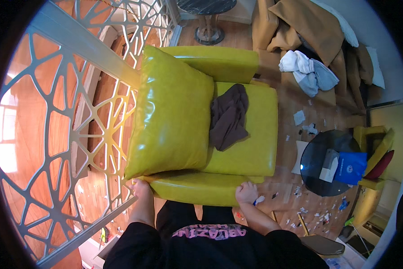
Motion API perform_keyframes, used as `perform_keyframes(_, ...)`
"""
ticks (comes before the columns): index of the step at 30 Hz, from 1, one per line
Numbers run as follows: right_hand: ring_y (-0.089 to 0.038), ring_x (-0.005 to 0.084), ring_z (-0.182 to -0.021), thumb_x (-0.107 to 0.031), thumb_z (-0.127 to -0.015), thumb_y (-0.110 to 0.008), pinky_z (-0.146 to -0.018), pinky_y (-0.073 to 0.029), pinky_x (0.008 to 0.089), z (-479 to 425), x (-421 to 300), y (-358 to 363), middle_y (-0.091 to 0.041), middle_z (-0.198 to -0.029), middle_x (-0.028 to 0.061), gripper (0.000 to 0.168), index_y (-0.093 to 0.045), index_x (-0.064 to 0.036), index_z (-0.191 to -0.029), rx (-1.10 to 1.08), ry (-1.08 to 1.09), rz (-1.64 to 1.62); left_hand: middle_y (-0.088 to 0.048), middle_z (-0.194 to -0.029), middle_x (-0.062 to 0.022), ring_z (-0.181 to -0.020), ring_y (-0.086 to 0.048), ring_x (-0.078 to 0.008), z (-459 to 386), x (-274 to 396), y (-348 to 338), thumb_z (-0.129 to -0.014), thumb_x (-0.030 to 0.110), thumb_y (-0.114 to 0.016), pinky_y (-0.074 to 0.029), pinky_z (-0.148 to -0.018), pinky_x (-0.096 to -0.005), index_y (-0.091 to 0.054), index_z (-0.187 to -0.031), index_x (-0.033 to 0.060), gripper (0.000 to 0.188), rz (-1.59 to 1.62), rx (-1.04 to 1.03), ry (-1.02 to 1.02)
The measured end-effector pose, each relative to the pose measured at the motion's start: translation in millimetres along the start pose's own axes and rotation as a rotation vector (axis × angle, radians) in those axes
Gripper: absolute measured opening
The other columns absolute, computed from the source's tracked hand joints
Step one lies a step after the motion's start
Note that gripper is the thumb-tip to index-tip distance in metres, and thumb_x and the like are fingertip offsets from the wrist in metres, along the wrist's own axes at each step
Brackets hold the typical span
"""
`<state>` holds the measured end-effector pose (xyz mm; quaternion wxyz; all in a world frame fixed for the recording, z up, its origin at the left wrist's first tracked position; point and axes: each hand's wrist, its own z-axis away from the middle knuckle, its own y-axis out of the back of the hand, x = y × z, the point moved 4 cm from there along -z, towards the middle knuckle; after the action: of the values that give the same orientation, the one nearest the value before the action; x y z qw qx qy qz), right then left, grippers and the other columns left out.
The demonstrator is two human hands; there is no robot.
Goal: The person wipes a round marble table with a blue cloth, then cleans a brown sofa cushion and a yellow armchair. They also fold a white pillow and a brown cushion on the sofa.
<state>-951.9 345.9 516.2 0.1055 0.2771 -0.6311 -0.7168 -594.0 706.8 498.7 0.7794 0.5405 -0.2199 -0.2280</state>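
Note:
A yellow-green leather-look armchair (204, 191) stands sideways before me, its back against the lattice screen. My left hand (142, 189) grips the rear end of the near armrest, by the lower corner of the back cushion (174, 114). At the armrest's front end, my right hand (246, 192) is curled over the edge, its fingertips hidden. On the seat (260, 134) lies a crumpled dark brown cloth (229, 117), touching the back cushion. Neither hand touches the cloth.
A white lattice screen (72, 134) borders the left. A round dark table (317, 168) at right holds a tissue box (329, 169) and a blue bag (351, 168). Paper scraps (299, 117) litter the wooden floor. Brown upholstery (315, 27) with clothes (307, 72) and a marble-topped table (206, 6) stand beyond.

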Motion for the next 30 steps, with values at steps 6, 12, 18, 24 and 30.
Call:
perform_keyframes(6, -0.054, 0.0327, -0.074, -0.020, -0.069, -0.055, -0.068, -0.047, 0.0453, 1, -5, 3, -0.057, -0.076, 0.0096, 0.012, -0.061, -0.010, -0.069, 0.060, 0.002, -0.009, -0.048, -0.128, -0.0318, -0.115, -0.051, -0.0455, 11, 4, -1, -0.096, 0.048, -0.027, -0.041, -0.094, -0.0578, -0.027, -0.148, 0.0224, 0.058, 0.035, 0.127, 0.074)
perform_keyframes(12, -0.056, 0.0281, -0.081, -0.021, -0.066, -0.057, -0.063, -0.041, 0.0487, 8, 1, 5, -0.060, -0.082, 0.0046, 0.009, -0.062, -0.015, -0.071, 0.042, -0.084, 0.078, -0.051, -0.128, -0.0290, -0.115, -0.054, -0.0417, 4, 3, 5, -0.096, 0.048, -0.033, -0.045, -0.092, -0.0531, -0.039, -0.137, 0.0107, 0.055, -0.144, 0.025, -0.085)
perform_keyframes(18, -0.055, 0.0291, -0.081, -0.020, -0.065, -0.057, -0.067, -0.042, 0.0475, 0, 0, 4, -0.060, -0.084, 0.0050, 0.009, -0.061, -0.014, -0.071, 0.042, -0.083, 0.075, -0.059, -0.119, -0.0183, -0.108, -0.057, -0.0326, -93, 36, -36, -0.093, 0.048, -0.045, -0.047, -0.089, -0.0433, -0.048, -0.132, 0.0058, 0.057, 0.791, -1.091, 0.059)
perform_keyframes(24, -0.055, 0.0308, -0.080, -0.023, -0.066, -0.056, -0.069, -0.047, 0.0444, 6, 18, -12, -0.058, -0.082, 0.0085, 0.015, -0.061, -0.010, -0.072, -0.002, -0.092, 0.031, -0.059, -0.118, -0.0178, -0.107, -0.058, -0.0318, -72, 59, -32, -0.093, 0.047, -0.046, -0.048, -0.088, -0.0425, -0.049, -0.131, 0.0050, 0.056, 0.631, -0.799, -0.007)
perform_keyframes(30, -0.055, 0.0327, -0.077, -0.019, -0.066, -0.057, -0.070, -0.046, 0.0442, -4, 8, 7, -0.058, -0.077, 0.0103, 0.013, -0.061, -0.009, -0.072, -0.012, -0.120, -0.074, -0.060, -0.117, -0.0173, -0.107, -0.058, -0.0309, -60, 29, -26, -0.093, 0.046, -0.047, -0.048, -0.087, -0.0417, -0.050, -0.129, 0.0043, 0.055, 0.570, -0.669, -0.064)
